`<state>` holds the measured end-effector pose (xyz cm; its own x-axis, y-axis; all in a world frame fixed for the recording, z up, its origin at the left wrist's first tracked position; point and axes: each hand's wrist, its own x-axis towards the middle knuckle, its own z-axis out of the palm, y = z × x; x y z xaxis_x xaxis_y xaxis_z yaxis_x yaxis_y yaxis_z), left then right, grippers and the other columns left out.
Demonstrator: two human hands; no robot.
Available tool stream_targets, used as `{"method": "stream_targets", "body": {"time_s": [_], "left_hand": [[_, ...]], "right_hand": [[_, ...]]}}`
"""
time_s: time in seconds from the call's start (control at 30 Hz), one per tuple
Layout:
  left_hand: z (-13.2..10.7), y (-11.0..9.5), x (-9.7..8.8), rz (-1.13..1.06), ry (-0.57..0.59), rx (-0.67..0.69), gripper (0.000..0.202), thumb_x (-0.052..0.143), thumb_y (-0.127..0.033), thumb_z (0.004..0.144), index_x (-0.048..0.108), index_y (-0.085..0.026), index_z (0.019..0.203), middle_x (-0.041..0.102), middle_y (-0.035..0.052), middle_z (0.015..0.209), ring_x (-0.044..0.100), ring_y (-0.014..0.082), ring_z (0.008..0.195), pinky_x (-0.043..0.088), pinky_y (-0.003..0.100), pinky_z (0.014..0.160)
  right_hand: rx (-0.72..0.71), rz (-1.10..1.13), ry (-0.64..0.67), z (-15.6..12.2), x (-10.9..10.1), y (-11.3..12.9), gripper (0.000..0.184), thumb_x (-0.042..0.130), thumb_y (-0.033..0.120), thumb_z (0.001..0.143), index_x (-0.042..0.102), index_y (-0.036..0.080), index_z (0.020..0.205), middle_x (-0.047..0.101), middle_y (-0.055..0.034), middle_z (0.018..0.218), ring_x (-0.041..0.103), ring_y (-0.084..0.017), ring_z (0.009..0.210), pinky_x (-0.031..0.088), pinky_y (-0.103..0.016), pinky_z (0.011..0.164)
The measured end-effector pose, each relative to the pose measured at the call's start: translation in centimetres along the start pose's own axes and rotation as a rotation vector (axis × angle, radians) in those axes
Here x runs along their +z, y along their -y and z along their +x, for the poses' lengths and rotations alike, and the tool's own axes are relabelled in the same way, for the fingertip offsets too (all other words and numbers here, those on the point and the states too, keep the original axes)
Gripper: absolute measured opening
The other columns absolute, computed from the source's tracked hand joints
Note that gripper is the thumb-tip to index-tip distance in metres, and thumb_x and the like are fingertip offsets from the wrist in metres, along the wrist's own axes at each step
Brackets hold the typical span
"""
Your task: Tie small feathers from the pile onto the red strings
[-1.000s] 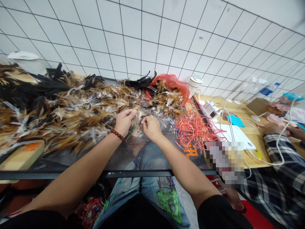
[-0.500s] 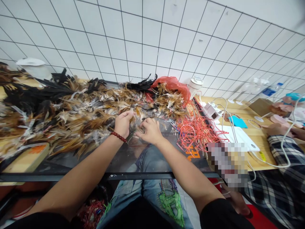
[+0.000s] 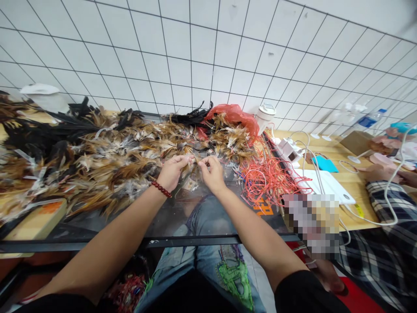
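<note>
My left hand (image 3: 172, 173), with a red bead bracelet (image 3: 161, 188) at its wrist, pinches small brown feathers (image 3: 194, 166) at the front of a wide feather pile (image 3: 130, 150). Across from it, the thumb and fingers of my right hand (image 3: 212, 174) are closed on the same feathers. The fingertips of the two hands almost meet. How many feathers they hold is too small to tell. Below them, loose bits of fluff (image 3: 192, 186) lie on the dark, see-through tabletop (image 3: 182, 217).
Tangled red cords (image 3: 267, 178) lie to the right, below a red plastic bag (image 3: 233, 117) and a white lidded cup (image 3: 265, 115). Further right are chargers with cables (image 3: 289, 150), a white tablet (image 3: 325, 187) and a person's plaid sleeve (image 3: 389, 200). Black feathers (image 3: 42, 130) lie at left.
My right hand has turned more upright, its fingers now pinched close to the left fingertips. My left hand has shifted slightly right, and the feathers are now held between both hands.
</note>
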<state>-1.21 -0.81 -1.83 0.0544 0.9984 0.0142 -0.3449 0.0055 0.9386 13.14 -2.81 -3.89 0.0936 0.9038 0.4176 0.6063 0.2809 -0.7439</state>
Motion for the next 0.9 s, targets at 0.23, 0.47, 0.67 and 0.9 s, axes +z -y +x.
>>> {"method": "stream_targets", "body": {"time_s": [0.23, 0.47, 0.67, 0.9], "left_hand": [[-0.3, 0.0, 0.1, -0.089, 0.071, -0.018, 0.022, 0.083, -0.03, 0.059, 0.069, -0.015, 0.065, 0.068, 0.0045, 0.069, 0.061, 0.0138, 0.07, 0.048, 0.026, 0.073], [-0.4, -0.2, -0.2, -0.038, 0.19, -0.096, 0.017, 0.079, -0.026, 0.064, 0.069, -0.012, 0.063, 0.064, 0.0049, 0.066, 0.059, 0.0127, 0.065, 0.047, 0.025, 0.069], [-0.6, -0.2, 0.1, 0.032, 0.191, -0.101, 0.014, 0.076, -0.023, 0.066, 0.069, -0.012, 0.061, 0.065, 0.0065, 0.066, 0.06, 0.0136, 0.066, 0.047, 0.025, 0.07], [-0.1, -0.4, -0.3, -0.095, 0.035, -0.113, 0.01, 0.075, -0.019, 0.065, 0.067, -0.012, 0.063, 0.065, 0.0045, 0.064, 0.061, 0.0128, 0.062, 0.051, 0.025, 0.063]], "right_hand": [[-0.086, 0.155, 0.01, -0.2, 0.3, 0.1, 0.013, 0.063, 0.031, 0.081, 0.063, 0.019, 0.086, 0.061, -0.0029, 0.092, 0.055, -0.015, 0.087, 0.043, -0.029, 0.083], [0.008, 0.488, 0.0, 0.3, 0.4, -0.2, 0.024, 0.055, 0.036, 0.085, 0.064, 0.018, 0.097, 0.067, -0.005, 0.096, 0.059, -0.014, 0.084, 0.047, -0.027, 0.079], [0.035, 0.548, 0.028, 0.5, 0.5, -0.3, 0.025, 0.055, 0.043, 0.081, 0.059, 0.019, 0.077, 0.059, 0.0007, 0.073, 0.052, -0.013, 0.07, 0.044, -0.026, 0.072], [0.035, 0.655, -0.061, 1.6, -0.8, -1.0, 0.026, 0.052, 0.045, 0.082, 0.05, 0.02, 0.075, 0.048, 0.0017, 0.071, 0.045, -0.012, 0.068, 0.041, -0.025, 0.071]]}}
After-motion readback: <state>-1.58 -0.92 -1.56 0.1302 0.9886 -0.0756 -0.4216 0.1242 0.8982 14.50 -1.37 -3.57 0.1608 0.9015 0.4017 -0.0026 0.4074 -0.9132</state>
